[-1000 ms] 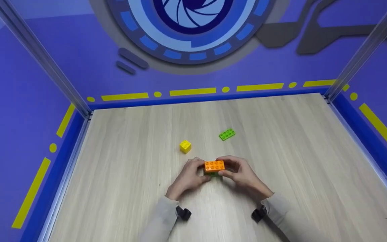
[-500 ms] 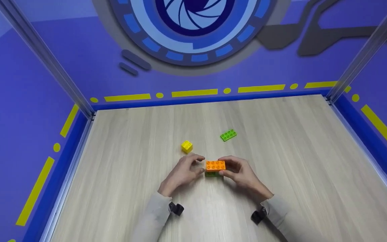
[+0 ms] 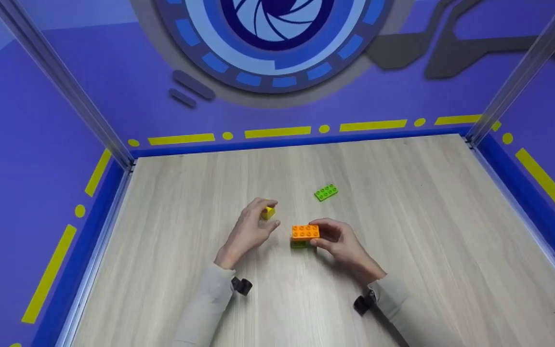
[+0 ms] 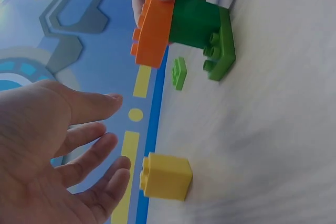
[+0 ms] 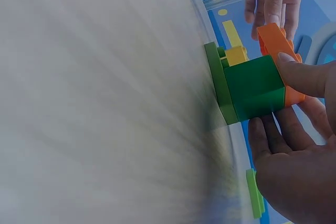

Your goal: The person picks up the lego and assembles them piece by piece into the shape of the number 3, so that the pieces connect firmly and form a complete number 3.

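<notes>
My right hand (image 3: 344, 245) grips a stack of toy building bricks by its right end. An orange brick (image 3: 305, 232) tops it, over a dark green block (image 5: 255, 88) and a light green plate (image 5: 220, 85). The orange brick overhangs the block on the left, and studs show on the plate's uncovered end. My left hand (image 3: 246, 233) is at the yellow brick (image 4: 169, 177), fingers and thumb spread apart. In the left wrist view a gap shows between these fingertips and the yellow brick, which stands studs up on the table.
A loose light green plate (image 3: 326, 193) lies studs up beyond the stack. The wooden table (image 3: 186, 202) is bordered by blue printed walls (image 3: 239, 113) at the back and sides. Each sleeve carries a black wrist camera (image 3: 242, 286).
My left hand has let go of the stack and moved left and forward to the yellow brick. My right hand keeps its hold on the stack, which has shifted slightly.
</notes>
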A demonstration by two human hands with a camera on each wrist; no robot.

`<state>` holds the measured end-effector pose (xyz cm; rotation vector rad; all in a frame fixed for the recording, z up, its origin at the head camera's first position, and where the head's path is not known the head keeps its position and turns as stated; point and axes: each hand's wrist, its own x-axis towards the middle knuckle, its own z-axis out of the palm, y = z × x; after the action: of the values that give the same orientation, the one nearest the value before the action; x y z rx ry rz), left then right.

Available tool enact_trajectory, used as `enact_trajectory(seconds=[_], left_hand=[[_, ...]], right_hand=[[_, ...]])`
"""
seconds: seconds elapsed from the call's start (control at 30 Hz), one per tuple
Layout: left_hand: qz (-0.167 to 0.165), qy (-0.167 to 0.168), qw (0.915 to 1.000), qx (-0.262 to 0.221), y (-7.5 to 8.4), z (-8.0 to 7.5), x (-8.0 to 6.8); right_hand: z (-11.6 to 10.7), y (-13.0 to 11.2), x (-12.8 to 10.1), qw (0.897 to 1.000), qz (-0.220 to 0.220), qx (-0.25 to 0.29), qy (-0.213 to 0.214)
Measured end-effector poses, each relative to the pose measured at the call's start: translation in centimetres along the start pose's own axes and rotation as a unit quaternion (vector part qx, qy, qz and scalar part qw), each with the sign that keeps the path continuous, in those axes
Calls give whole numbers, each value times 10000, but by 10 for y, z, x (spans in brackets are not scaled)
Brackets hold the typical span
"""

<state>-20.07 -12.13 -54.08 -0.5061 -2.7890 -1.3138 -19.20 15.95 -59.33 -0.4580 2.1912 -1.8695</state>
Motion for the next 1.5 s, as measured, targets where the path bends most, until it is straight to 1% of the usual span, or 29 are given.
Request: enact_trajectory(seconds=[0.13, 0.27, 0.5, 0.7, 0.8, 0.9, 1.1, 1.2, 1.37, 1.5], left_hand=[[-8, 242, 9996, 146, -5, -4, 6], [-34, 396, 9989, 255, -10, -5, 10], [-223, 444, 9981, 351, -19, -6, 16], [-298, 461, 9981, 269, -28, -5, 21], [-281, 507, 9981, 212, -34, -2, 23], [-367, 546, 9977, 138, -38, 2, 24], [-846, 685, 9940, -140, -43, 14, 25], [-998, 768, 9916, -304, -45, 19, 25], [-1057, 958, 9889, -410, -49, 25, 25], [-1086, 1130, 9861, -555, -52, 27, 22]], right_hand=[[0, 1, 6, 10000, 47, 7, -9], [1, 0, 9, 9999, 96, -21, -42], [2, 2, 12, 9999, 60, 56, -93], [3, 3, 13, 9998, -78, 146, -100], [4, 4, 12, 9997, -97, 210, -84], [4, 6, 12, 9994, -52, 325, -61], [3, 13, 12, 9985, -39, 549, -80], [2, 15, 13, 9980, -49, 628, -104], [3, 16, 13, 9958, 43, 897, -156], [3, 17, 11, 9941, 21, 1062, -205]])
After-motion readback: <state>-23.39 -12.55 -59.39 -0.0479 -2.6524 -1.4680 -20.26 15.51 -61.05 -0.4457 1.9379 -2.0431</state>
